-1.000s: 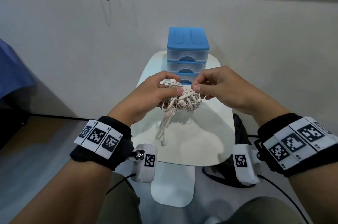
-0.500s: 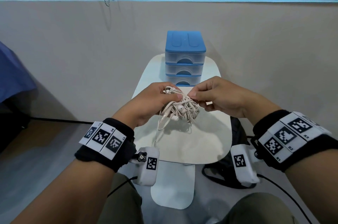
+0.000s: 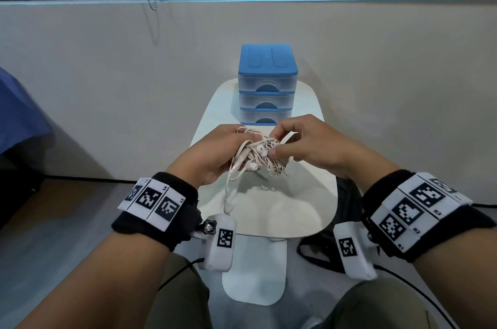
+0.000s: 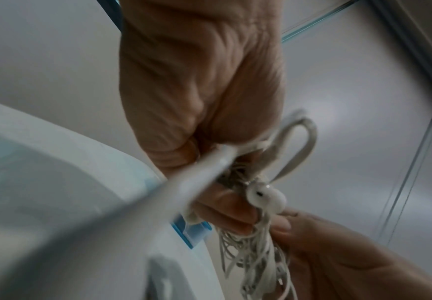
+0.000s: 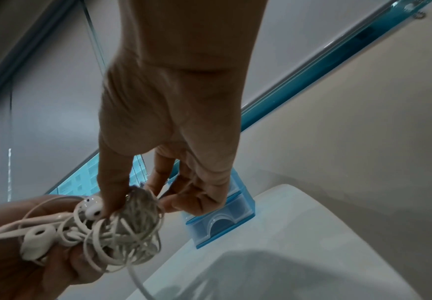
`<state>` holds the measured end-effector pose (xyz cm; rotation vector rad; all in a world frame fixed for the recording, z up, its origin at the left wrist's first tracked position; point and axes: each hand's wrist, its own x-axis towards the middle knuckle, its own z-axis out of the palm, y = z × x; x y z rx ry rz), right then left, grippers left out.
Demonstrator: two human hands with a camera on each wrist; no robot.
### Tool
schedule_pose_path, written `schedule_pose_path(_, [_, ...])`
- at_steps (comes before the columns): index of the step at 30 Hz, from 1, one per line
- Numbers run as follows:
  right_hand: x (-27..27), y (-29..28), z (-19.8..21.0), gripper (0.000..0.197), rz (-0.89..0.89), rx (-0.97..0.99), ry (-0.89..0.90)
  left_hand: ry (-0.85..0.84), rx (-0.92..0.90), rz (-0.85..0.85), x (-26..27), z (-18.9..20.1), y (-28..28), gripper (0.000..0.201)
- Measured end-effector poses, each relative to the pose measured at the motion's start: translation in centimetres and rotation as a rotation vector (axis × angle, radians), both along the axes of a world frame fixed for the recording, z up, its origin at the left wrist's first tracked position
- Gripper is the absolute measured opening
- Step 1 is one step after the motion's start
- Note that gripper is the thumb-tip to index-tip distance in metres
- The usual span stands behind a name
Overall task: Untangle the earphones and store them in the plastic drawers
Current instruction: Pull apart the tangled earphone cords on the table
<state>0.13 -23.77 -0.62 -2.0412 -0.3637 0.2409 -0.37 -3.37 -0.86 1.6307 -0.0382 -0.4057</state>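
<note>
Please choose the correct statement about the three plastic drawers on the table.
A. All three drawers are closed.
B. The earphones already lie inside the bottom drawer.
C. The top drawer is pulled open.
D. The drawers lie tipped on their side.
A: the drawers stand upright with all three fronts flush, while both hands hold the tangled earphones in front of them.

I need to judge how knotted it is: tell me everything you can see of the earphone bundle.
The earphones are white wired ones, thin cords wound into a dense tangled ball with at least two earbuds showing. The left hand grips the ball above the white table; the right hand pinches it. One cord dangles free.
</note>
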Motion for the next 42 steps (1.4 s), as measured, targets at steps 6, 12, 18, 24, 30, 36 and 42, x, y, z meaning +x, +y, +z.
schedule_pose_path(6, [0.5,-0.5,-0.3,0.007,-0.015,-0.006,0.106,0.006,0.216,-0.120,-0.4,0.7,0.6,0.049])
schedule_pose_path(12, [1.2,-0.3,-0.7,0.013,0.049,0.005,0.211,-0.251,0.433,-0.185,-0.7,0.6,0.0,0.055])
schedule_pose_path(18, [1.8,-0.5,-1.2,0.013,0.054,0.103,0.291,-0.282,0.301,-0.163,-1.0,0.5,0.1,0.037])
schedule_pose_path(24, [2.0,-0.8,-1.7,0.011,0.021,0.187,0.321,-0.394,0.329,-0.129,-0.8,0.5,0.2,0.023])
schedule_pose_path(30, [2.0,-1.0,-2.5,0.015,0.001,0.188,0.324,-0.587,0.535,0.021,0.0,0.3,0.3,0.018])
schedule_pose_path(36, [1.8,-1.0,-2.6,0.013,-0.008,0.208,0.337,-0.672,0.652,-0.042,0.7,0.3,0.0,0.019])
schedule_pose_path(42, [1.7,-0.2,-1.3,0.012,-0.110,0.051,0.220,-0.681,0.699,-0.032,1.1,0.4,-0.4,0.014])
